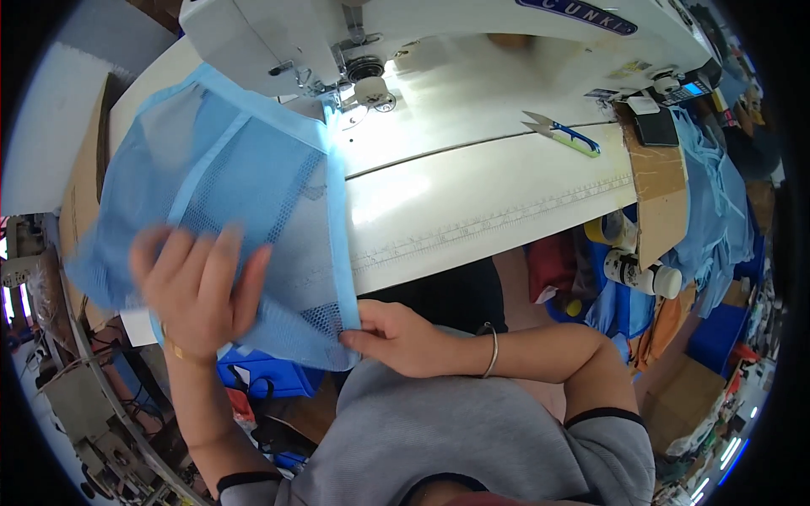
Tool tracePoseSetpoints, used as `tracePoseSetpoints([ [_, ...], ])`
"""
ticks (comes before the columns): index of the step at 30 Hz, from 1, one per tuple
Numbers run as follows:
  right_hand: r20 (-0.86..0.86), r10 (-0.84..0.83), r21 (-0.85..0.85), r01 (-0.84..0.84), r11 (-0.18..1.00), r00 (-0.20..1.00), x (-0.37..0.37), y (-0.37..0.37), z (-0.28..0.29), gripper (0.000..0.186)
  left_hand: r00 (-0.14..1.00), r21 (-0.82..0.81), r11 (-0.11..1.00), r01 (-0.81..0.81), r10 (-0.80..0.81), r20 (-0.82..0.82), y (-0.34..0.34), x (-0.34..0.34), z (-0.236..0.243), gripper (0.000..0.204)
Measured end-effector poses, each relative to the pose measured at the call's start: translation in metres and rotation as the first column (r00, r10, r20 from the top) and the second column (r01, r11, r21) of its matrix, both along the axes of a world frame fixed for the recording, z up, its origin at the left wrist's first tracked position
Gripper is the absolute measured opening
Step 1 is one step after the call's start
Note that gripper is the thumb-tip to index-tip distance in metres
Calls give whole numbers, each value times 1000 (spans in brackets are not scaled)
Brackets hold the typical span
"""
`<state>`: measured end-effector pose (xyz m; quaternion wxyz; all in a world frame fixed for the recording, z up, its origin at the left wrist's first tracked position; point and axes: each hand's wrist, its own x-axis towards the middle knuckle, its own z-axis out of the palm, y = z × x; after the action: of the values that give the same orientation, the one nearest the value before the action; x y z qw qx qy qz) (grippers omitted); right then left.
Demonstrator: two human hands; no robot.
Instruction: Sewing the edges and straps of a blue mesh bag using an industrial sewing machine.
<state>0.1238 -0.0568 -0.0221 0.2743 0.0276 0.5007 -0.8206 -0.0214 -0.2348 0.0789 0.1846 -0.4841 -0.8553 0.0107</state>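
Observation:
A light blue mesh fabric piece [236, 169] with smooth blue binding along its edges lies over the left of the sewing table. Its top corner reaches under the presser foot area of the white sewing machine [278, 38]. Near the table's front edge, my right hand [401, 339] pinches the lower corner of the bound edge between thumb and fingers. My left hand [194, 291] is over the left part of the mesh, fingers stretched and apart, somewhat blurred by motion. The needle itself is too small to make out.
Thread snips [564, 135] with blue and green handles lie on the white tabletop [439, 194], right of the machine's needle area. At the right end are a cardboard piece [662, 207], a white-capped bottle [643, 274] and hanging blue fabric pieces [713, 194]. A blue bag [274, 374] sits below the table.

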Motion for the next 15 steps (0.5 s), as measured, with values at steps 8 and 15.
tracePoseSetpoints([
  [8,199,82,-36,-76,996,977,5,20,-1,22,903,-47,963,266,-231,363,40,-23,-55,43],
  [15,184,140,-69,-130,989,973,-6,27,5,23,907,-55,962,269,-233,350,43,-35,-55,53],
])
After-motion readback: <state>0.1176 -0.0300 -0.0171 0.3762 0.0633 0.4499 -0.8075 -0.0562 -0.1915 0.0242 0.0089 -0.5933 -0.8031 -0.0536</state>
